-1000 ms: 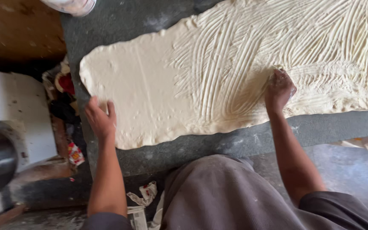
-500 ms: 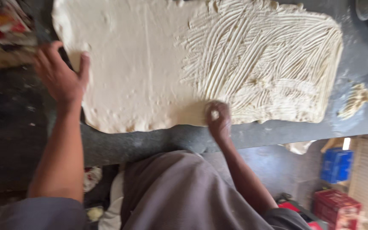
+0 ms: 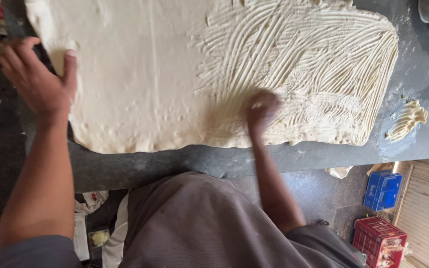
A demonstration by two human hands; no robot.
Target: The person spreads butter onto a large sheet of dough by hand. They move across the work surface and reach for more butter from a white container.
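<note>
Dough sheet (image 3: pixel 145 74) across dark stone counter (image 3: pixel 175 166).

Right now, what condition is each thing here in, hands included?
Dough sheet: rolled flat, right part streaked with spread, left part bare.
Left hand: open, resting on the dough's left edge.
Right hand: blurred, on the streaked dough.
Spread lump: loose on the counter.
Red crate: on the floor.

Most of the dark grey stone worktop (image 3: pixel 294 161) is covered by a big flat sheet of pale dough (image 3: pixel 175 74), smooth on the left, raked with grooves on the right. A small smear of yellowish paste (image 3: pixel 407 119) is left just right of it.
</note>
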